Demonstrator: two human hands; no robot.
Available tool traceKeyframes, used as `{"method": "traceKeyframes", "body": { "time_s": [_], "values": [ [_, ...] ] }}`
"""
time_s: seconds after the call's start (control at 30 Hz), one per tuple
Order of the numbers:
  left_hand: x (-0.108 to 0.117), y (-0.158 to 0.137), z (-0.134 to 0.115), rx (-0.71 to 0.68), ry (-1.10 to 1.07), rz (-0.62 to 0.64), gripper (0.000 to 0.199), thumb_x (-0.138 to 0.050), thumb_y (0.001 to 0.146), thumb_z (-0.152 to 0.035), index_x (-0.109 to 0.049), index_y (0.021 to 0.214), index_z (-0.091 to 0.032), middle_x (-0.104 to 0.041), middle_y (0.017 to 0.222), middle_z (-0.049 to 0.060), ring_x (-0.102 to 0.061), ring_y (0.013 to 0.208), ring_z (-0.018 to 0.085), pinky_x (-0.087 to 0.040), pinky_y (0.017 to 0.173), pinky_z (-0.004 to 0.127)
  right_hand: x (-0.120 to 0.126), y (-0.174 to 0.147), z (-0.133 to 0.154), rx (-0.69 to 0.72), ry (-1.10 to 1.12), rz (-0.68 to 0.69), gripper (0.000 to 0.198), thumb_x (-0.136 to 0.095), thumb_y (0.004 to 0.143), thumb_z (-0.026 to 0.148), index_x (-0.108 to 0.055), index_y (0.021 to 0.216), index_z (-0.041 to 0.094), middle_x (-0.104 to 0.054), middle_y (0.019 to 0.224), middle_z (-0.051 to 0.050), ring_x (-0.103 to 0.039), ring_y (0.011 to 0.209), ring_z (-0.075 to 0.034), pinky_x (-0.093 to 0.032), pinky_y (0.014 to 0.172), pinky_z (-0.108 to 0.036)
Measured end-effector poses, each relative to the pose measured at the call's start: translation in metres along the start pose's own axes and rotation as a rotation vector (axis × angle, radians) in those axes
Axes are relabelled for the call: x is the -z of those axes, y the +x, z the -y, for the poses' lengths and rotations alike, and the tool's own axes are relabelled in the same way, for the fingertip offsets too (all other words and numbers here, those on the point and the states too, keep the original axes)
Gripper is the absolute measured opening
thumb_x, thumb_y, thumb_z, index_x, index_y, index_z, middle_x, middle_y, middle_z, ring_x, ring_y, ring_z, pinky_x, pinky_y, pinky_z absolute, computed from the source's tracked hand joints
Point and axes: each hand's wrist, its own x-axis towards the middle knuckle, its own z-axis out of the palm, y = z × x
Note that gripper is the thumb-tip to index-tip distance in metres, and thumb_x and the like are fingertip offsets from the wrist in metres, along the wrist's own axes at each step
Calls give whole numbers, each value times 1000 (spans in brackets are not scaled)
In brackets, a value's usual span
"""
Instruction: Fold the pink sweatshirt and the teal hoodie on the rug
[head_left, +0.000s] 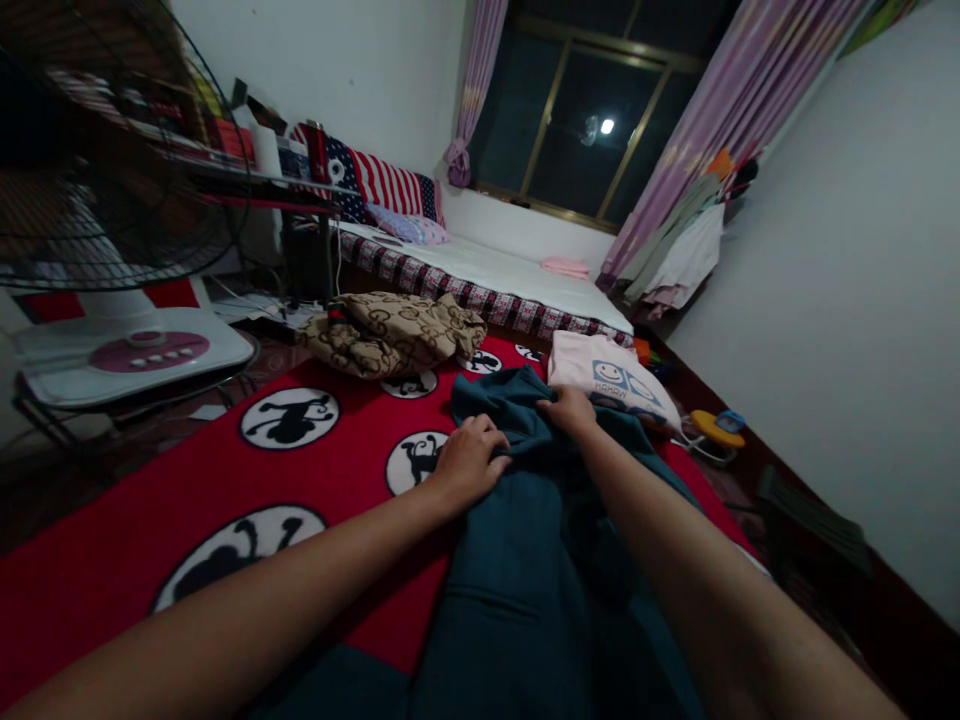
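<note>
A dark teal jacket [510, 560] lies spread over the red bedcover with its upper part bunched. A slit pocket shows on its front, and its lower part runs out of view toward me. My left hand [471, 464] is closed on the bunched cloth at the jacket's left side, fingers curled and thumb against the fabric. Farther to the right, my right hand [571, 411] grips the upper edge, its fingertips partly hidden in the folds. Just beyond that hand sits a pale pink folded shirt [611, 375] with a smiling-face print.
The red bedcover [360, 590] has white round patches with dark figures. A brown patterned garment [394, 332] lies crumpled at its far side. To the left stands a fan [135, 345]. Behind are another bed [495, 265] and a window; a yellow stool [716, 430] stands right.
</note>
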Motion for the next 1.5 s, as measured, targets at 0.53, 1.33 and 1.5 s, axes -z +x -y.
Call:
{"method": "traceKeyframes", "body": {
  "time_s": [0.53, 1.33, 1.5],
  "values": [
    [-7, 11, 2, 44, -339, -42, 27, -68, 76, -27, -70, 101, -17, -69, 98, 6, -63, 94, 23, -49, 85, 32, 79, -7, -6, 34, 456, -542, 34, -62, 76, 50, -67, 69, 17, -61, 60, -2, -58, 60, -18, -44, 55, -26],
    [-10, -15, 61, 66, -605, -81, 32, -63, 73, -11, -63, 105, -13, -63, 109, 10, -65, 97, 20, -52, 92, 37, 17, -176, -4, 785, 341, 58, 45, -55, 77, 6, -61, 119, 20, -54, 135, -11, -50, 125, -25, -41, 106, -45],
    [6, -56, 55, -82, -443, 20, 36, -64, 71, -13, -65, 107, -15, -61, 112, 11, -60, 106, 22, -49, 95, 39, 34, -253, -7, 872, 387, 235, 58, -47, 74, -1, -56, 125, 23, -48, 140, -11, -45, 129, -23, -38, 107, -48]
  ]
}}
